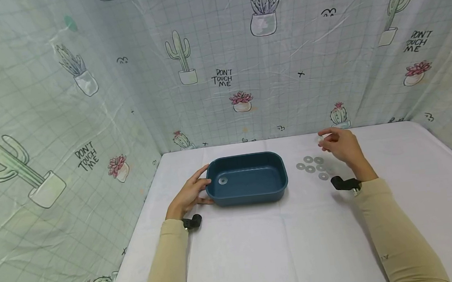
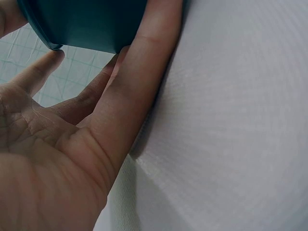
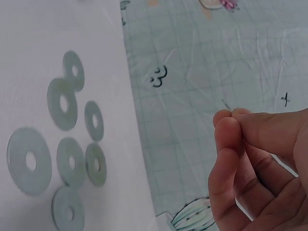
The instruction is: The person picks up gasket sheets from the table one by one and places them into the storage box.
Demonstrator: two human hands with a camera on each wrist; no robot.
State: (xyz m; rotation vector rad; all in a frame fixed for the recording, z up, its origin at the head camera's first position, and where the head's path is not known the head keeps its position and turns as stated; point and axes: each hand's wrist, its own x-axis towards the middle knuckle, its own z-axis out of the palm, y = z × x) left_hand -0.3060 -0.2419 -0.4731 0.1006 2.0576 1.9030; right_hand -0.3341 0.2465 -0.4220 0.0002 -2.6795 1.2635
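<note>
A dark blue rectangular tub [image 1: 252, 199] stands on the white table, with one flat grey washer [image 1: 223, 180] lying inside near its left end. My left hand [image 1: 188, 192] grips the tub's left end, fingers spread from the rim to the front corner; the left wrist view shows the fingers against the tub wall [image 2: 91, 21]. Raised over the table's far side, my right hand [image 1: 340, 143] pinches a thin washer [image 3: 226, 104] between thumb and fingertips, seen nearly edge-on in the right wrist view. Several loose washers [image 3: 30, 161] lie flat in a cluster between the tub and this hand.
The white-covered table [image 1: 241, 253] ends at the back against a hanging cloth [image 1: 207, 115] printed with cactus drawings, which also runs along the left side. Each wrist carries a small black camera mount [image 1: 345, 184].
</note>
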